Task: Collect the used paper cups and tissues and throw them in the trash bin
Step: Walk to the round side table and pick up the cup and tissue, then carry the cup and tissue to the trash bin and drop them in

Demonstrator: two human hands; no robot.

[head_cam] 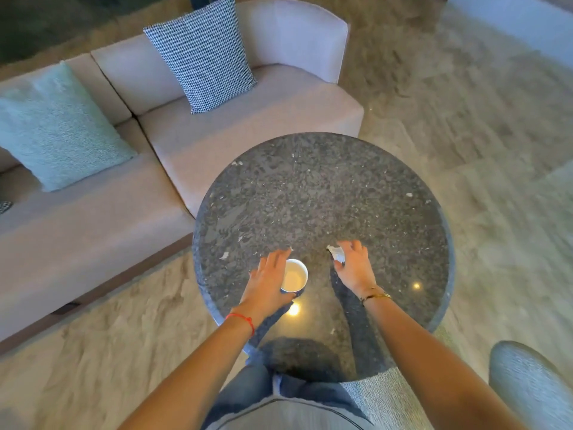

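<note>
Sofa: a pale sofa [217, 135] runs along the far left, with a checked cushion [203, 52] and a light green cushion [59, 128] on it; it plays no part in this step.
Desk: a round dark speckled stone desk [310, 187] stands in the middle, and both task things sit on its near half.
Trash bin: none shows in this view, so I judge the carrying will begin only once both things are off the desk.
Left hand: the left hand [266, 283] curves round the left side of the cup, fingers along its far-left wall and thumb at the near side; it touches the cup, but a firm squeeze does not show.
Right hand: the right hand [353, 265] has its fingers bent over the tissue, pinching it at the fingertips.
Cup: a white paper cup [294, 276] stands upright, its mouth open, just left of the desk's centre line.
Tissue: a crumpled white tissue [336, 253] lies near the cup, to its right and not touching it.
Doing it well: hold the cup by its wall lightly, since thin paper likely buckles, keep it upright in case dregs remain, and gather the whole tissue into the palm so no scrap falls.
</note>
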